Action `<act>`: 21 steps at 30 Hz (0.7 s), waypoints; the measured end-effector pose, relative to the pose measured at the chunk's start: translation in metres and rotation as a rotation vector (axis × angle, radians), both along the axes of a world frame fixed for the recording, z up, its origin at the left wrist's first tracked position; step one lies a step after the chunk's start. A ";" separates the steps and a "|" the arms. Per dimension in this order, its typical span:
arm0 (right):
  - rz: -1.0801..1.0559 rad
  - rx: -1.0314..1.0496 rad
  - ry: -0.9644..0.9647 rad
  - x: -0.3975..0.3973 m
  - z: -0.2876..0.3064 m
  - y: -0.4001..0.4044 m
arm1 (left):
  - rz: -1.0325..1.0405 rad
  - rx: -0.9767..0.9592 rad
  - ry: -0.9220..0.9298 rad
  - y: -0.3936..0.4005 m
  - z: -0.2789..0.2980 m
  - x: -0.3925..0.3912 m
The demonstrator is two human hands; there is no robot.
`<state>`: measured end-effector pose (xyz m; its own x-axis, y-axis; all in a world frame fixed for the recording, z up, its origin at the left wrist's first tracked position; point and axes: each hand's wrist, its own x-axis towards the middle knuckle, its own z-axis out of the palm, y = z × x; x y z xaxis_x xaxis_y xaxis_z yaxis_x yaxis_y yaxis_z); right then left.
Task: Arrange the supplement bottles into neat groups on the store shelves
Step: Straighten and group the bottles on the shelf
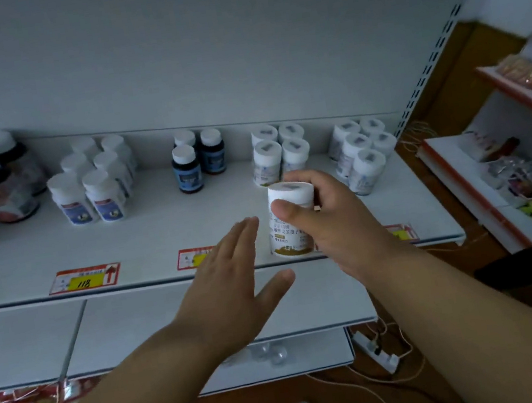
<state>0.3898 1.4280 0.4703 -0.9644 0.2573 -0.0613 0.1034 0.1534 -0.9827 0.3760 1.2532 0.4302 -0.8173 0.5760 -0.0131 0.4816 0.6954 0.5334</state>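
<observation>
White shelf, wide and deep — stock kept far back in tidy clusters by kind, front strip left free for handling. Far right, two clusters of white bottles, matching labels together. Near front edge, right of centre: one white bottle, upright, just ahead of its likely group. Right hand wrapped round it, thumb across the front — firm hold for placing. Left hand flat, fingers straight, empty, close beside the bottle as a guide.
</observation>
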 end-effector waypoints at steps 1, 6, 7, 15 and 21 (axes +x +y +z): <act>-0.001 0.099 0.011 -0.007 -0.001 0.012 | 0.013 -0.038 0.032 0.013 -0.004 -0.008; 0.001 0.412 0.001 -0.042 -0.014 0.045 | 0.041 -0.231 0.116 0.055 -0.022 -0.053; -0.008 0.451 0.004 -0.049 -0.019 0.047 | 0.043 -0.265 0.120 0.059 -0.026 -0.063; -0.048 0.777 -0.014 -0.116 -0.063 0.050 | -0.023 -0.494 0.103 0.078 -0.062 -0.132; -0.136 0.768 -0.007 -0.128 -0.068 0.043 | -0.040 -0.457 0.105 0.084 -0.075 -0.150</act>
<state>0.2619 1.4714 0.4021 -0.9216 0.3462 0.1756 0.1763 0.7763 -0.6052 0.2256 1.3368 0.3552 -0.8050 0.5615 -0.1914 0.5477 0.8274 0.1238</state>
